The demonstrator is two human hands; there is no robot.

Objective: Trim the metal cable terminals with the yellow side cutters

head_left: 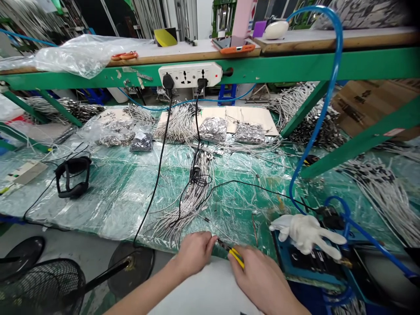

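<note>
1. The worktop (108, 205) is a long, green-framed bench covered in crumpled clear plastic sheeting. A white power strip (190, 74) is fixed to the green rail beyond it, and a blue air hose (331, 83) loops down on the right.
2. A loose cable bundle (187, 205) of thin grey-white leads lies on the sheeting, its fanned ends reaching toward the hands. The leads look light and limp, so they would likely tangle and slide on the plastic. The firmest hold is probably close to the end being worked, with the rest left lying flat.
3. A white cotton glove (306, 232) lies on a blue-framed fixture (282, 258), just right of the right hand.
4. The right hand (262, 280) is near the worktop's front edge, its fingers clenched around a pair of yellow-handled pliers (236, 258). These look rigid and easy to hold by the grips.
5. The left hand (195, 254) is just beside the pliers' tip, its fingers drawn together. They may be pinching a thin wire (210, 218), but it is too fine to tell.
</note>
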